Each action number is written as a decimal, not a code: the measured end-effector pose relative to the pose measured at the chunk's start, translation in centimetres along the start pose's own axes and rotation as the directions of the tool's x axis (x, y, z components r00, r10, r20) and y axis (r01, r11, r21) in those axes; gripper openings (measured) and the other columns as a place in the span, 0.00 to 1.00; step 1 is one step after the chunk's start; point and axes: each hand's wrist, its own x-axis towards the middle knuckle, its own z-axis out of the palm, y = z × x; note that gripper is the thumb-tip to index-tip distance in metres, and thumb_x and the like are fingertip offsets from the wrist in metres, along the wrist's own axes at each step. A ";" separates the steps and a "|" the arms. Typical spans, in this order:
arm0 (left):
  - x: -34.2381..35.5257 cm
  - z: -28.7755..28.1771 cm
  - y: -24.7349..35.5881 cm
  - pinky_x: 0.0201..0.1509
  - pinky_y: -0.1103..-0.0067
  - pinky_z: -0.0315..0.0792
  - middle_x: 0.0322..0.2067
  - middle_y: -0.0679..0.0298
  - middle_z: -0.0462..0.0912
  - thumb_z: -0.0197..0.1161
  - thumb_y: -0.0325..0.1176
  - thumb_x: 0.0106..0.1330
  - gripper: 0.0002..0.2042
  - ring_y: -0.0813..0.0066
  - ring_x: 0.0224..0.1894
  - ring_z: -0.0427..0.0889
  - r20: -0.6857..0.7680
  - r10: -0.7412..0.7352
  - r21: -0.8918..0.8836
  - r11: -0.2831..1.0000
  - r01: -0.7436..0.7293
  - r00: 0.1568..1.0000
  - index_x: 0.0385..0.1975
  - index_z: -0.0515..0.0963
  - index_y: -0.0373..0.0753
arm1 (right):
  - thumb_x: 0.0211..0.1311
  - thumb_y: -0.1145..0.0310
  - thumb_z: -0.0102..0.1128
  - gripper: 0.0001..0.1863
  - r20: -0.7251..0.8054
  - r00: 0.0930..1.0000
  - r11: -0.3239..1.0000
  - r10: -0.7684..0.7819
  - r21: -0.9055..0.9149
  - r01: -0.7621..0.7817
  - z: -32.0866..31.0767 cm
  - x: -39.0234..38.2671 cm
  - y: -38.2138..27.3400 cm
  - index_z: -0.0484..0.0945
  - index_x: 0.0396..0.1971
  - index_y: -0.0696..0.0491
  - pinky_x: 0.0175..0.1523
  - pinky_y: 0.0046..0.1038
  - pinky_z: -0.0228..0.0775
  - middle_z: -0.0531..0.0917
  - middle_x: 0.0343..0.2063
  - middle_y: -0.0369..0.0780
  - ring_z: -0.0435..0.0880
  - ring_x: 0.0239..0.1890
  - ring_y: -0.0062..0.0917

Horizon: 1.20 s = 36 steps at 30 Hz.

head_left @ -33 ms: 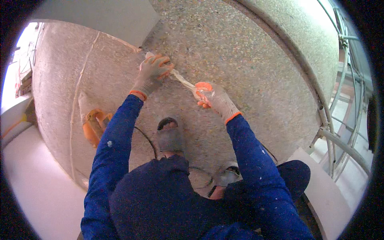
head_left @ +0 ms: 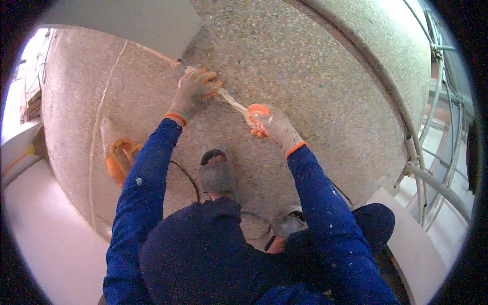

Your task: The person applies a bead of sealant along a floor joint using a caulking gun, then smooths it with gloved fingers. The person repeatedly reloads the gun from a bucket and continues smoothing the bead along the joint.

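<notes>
A pale, twisted strip (head_left: 233, 103), of tape or thin film as far as I can tell, runs taut between my hands above the speckled floor. My left hand (head_left: 194, 92), in a pale knit glove with orange-coated fingers, is closed around its far end; a whitish tip pokes out beyond the knuckles. Lower and to the right, my right hand (head_left: 273, 126) wears a matching glove and grips the near end, fingers curled over it. What lies inside each fist is hidden.
A grey-white panel (head_left: 147, 25) covers the far left floor. Left of my left forearm lies an orange-handled tool (head_left: 118, 161) with a pale flat part. A dark cable (head_left: 188, 175) curves near my sandalled foot (head_left: 216, 173). A long pipe (head_left: 371, 66) and metal tubes (head_left: 439, 188) stand right.
</notes>
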 end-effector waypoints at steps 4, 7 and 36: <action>0.5 -0.8 0.1 0.70 0.57 0.67 0.63 0.63 0.77 0.64 0.37 0.68 0.21 0.56 0.67 0.73 0.045 -0.179 -0.161 0.970 0.184 0.983 0.60 0.79 0.46 | 0.73 0.60 0.64 0.25 0.063 0.998 0.998 -0.026 0.050 0.023 -0.1 0.6 0.3 0.73 0.66 0.47 0.36 0.21 0.77 0.84 0.49 0.32 0.86 0.35 0.19; 0.2 -0.2 4.3 0.77 0.53 0.57 0.69 0.52 0.70 0.59 0.41 0.72 0.27 0.50 0.73 0.65 -0.164 -0.404 0.156 0.890 0.428 0.900 0.68 0.70 0.38 | 0.73 0.60 0.64 0.25 0.046 0.999 0.998 -0.026 0.051 0.024 -0.5 0.6 0.3 0.74 0.66 0.47 0.35 0.22 0.77 0.84 0.48 0.32 0.86 0.35 0.19; -0.2 3.6 10.8 0.82 0.50 0.41 0.75 0.50 0.61 0.50 0.47 0.78 0.31 0.45 0.80 0.52 0.030 -0.556 0.095 0.829 0.551 0.831 0.76 0.61 0.37 | 0.73 0.54 0.65 0.27 0.065 0.988 0.991 -0.137 0.003 0.137 -1.1 -0.6 0.8 0.74 0.66 0.48 0.40 0.21 0.75 0.84 0.49 0.35 0.87 0.39 0.20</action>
